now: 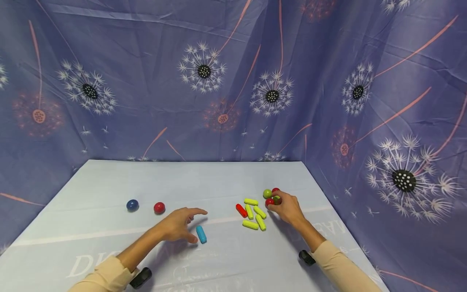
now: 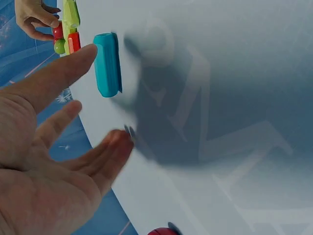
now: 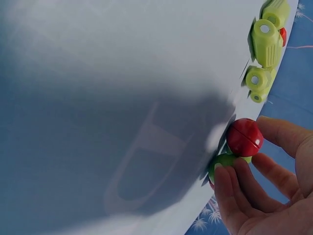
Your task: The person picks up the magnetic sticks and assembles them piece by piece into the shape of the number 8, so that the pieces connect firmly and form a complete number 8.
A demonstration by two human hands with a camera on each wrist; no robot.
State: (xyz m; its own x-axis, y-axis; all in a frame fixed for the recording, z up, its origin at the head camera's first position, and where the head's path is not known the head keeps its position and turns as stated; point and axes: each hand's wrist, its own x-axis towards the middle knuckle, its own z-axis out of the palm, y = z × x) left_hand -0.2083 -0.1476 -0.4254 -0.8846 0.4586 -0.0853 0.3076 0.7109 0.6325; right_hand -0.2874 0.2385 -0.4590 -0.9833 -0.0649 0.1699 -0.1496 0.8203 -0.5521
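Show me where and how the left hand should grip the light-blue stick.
Likely best: pinch the light-blue stick across its middle, left hand coming from above, thumb and fingers on opposite long sides. It lies flat, longer than wide, its length running roughly front to back.

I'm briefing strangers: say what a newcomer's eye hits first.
The purple curtain with big white dandelions, rising behind the pale table, comes first. Next, the lime-green sticks, grouped right of the table's middle, near the right hand, which pinches a red ball. A lone blue stick stands out close to the left hand.
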